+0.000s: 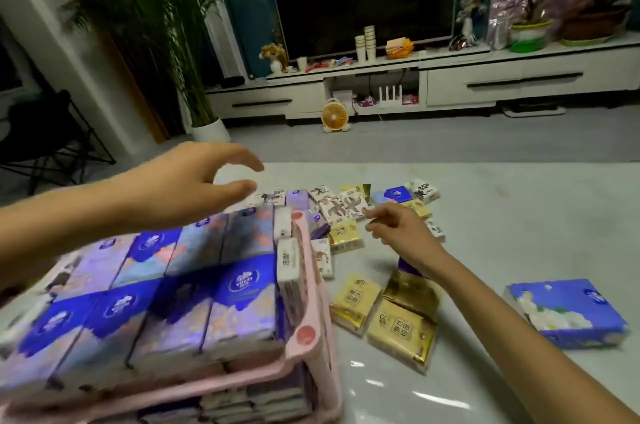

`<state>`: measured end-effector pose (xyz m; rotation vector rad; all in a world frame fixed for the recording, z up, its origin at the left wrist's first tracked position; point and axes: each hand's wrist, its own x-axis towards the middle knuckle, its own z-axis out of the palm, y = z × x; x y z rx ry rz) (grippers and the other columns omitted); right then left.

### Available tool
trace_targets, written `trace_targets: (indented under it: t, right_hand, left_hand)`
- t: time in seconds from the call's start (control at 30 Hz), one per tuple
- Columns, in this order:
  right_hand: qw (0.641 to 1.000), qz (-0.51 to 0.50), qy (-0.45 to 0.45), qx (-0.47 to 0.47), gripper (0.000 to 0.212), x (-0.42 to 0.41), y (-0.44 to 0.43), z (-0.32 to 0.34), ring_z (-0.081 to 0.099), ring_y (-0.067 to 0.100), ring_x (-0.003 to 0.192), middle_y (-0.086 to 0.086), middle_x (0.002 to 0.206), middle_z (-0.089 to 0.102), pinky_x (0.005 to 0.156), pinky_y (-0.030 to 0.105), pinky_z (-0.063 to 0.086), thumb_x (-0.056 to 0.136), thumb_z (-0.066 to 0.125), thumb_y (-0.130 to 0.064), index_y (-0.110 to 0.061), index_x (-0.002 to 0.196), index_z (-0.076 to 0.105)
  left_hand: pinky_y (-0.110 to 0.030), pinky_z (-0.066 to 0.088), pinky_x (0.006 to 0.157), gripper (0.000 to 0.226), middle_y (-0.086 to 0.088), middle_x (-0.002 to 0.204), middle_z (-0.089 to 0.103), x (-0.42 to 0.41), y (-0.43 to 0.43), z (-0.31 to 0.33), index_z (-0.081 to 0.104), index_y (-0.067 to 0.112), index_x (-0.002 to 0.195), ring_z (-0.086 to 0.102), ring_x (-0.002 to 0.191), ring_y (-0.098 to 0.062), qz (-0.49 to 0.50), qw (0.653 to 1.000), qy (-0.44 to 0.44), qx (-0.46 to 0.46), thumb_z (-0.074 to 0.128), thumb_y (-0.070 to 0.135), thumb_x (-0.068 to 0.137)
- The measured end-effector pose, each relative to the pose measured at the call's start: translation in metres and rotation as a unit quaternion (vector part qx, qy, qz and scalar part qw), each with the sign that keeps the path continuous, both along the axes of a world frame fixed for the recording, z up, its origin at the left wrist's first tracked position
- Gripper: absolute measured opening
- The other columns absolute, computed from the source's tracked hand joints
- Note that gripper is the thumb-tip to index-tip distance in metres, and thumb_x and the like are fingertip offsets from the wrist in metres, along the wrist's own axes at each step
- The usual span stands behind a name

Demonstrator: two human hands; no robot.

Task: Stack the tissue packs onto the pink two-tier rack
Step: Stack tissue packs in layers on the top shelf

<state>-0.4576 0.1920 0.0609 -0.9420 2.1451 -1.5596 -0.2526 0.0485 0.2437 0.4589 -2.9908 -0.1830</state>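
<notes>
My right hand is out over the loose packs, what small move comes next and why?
Probably pinch the white patterned pack just beyond the fingertips of the right hand: that hand holds nothing, and the pack lies loose on the table beside the pink rack.

Dim, bluish indoor light; glare streaks on the glossy bench; motion blur lower left; wide-angle bending at the edges

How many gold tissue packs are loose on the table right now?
6. Three gold packs cluster nearest; one lies beside the pink rack; one by the right hand; one farthest back. The hand may hide more.
</notes>
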Motion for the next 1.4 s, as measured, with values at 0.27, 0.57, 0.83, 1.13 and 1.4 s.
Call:
trace_targets:
  t: [0.27, 0.57, 0.83, 1.13, 1.4]
  right_hand:
    - [0.91, 0.227, 0.262, 0.226, 0.073, -0.029, -0.151, -0.003, 0.028, 0.027, 0.135, 0.01, 0.148, 0.029, 0.109, 0.036, 0.028, 0.081, 0.067, -0.02, -0.02, 0.143, 0.029]
    - [0.778, 0.337, 0.326, 0.417, 0.067, -0.04, -0.19, 0.003, 0.039, 0.025, 0.126, 0.005, 0.143, 0.038, 0.104, 0.04, 0.037, 0.084, 0.064, -0.011, -0.024, 0.142, 0.031]
    - [0.895, 0.241, 0.289, 0.24, 0.049, -0.039, -0.149, 0.044, 0.053, 0.015, 0.1, 0.005, 0.123, 0.059, 0.082, 0.027, 0.042, 0.077, 0.071, -0.02, -0.015, 0.124, 0.057]
    - [0.921, 0.214, 0.304, 0.116, 0.055, -0.008, -0.107, 0.132, 0.05, 0.011, 0.099, -0.003, 0.11, 0.05, 0.079, 0.019, 0.044, 0.075, 0.074, -0.02, -0.02, 0.124, 0.05]
    - [0.937, 0.18, 0.298, -0.032, 0.056, 0.021, -0.113, 0.144, 0.05, 0.011, 0.104, -0.004, 0.115, 0.049, 0.089, 0.024, 0.045, 0.07, 0.079, -0.018, -0.018, 0.119, 0.052]
  left_hand:
    - [-0.026, 0.042, 0.093, 0.029, -0.005, 0.124, 0.059, -0.062, -0.095, -0.025, 0.058, 0.013, 0.12, 0.055, 0.111, -0.018, 0.086, 0.995, -0.056, 0.002, 0.052, 0.022, 0.093]
    - [-0.027, 0.041, 0.093, 0.03, -0.004, 0.127, 0.056, -0.084, -0.104, -0.048, 0.056, 0.017, 0.121, 0.053, 0.114, -0.018, 0.088, 0.994, -0.057, 0.033, 0.05, 0.027, 0.094]
    - [-0.03, 0.043, 0.095, 0.036, -0.006, 0.127, 0.057, -0.074, -0.1, -0.045, 0.053, 0.013, 0.124, 0.055, 0.112, -0.021, 0.122, 0.987, -0.05, 0.087, 0.051, 0.031, 0.093]
    - [-0.033, 0.046, 0.087, 0.031, -0.004, 0.122, 0.054, -0.07, -0.063, -0.03, 0.053, 0.025, 0.115, 0.054, 0.107, -0.02, 0.104, 0.941, 0.022, 0.321, 0.046, 0.046, 0.093]
    - [-0.017, 0.05, 0.058, 0.026, -0.004, 0.085, 0.06, -0.05, -0.083, -0.013, 0.057, 0.01, 0.11, 0.055, 0.069, -0.01, 0.113, 0.879, 0.11, 0.45, 0.065, 0.016, 0.086]
